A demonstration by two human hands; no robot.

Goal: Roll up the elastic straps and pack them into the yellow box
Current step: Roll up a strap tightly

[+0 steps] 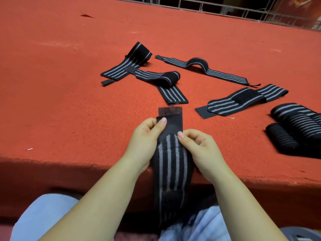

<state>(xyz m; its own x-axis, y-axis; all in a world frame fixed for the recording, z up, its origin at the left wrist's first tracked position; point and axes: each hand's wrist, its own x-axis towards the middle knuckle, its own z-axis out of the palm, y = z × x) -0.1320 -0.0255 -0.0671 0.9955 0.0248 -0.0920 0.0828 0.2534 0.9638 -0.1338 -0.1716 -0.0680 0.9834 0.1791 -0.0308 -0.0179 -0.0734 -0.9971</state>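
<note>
A black elastic strap with grey stripes (171, 164) runs from my lap up over the front edge of the red felt table (69, 101). My left hand (145, 134) pinches its far left edge near the velcro tab. My right hand (199, 145) pinches its right edge a little lower. Several loose straps lie beyond: one at the left (128, 64), one in the middle (161, 79), a long one (205, 66) and a folded one (243, 100). Rolled straps (295, 129) sit at the right edge. No yellow box is in view.
A metal railing (225, 7) runs along the table's far side. My knees in light blue trousers (43, 214) are below the table's front edge. A grey object (302, 233) shows at the bottom right corner.
</note>
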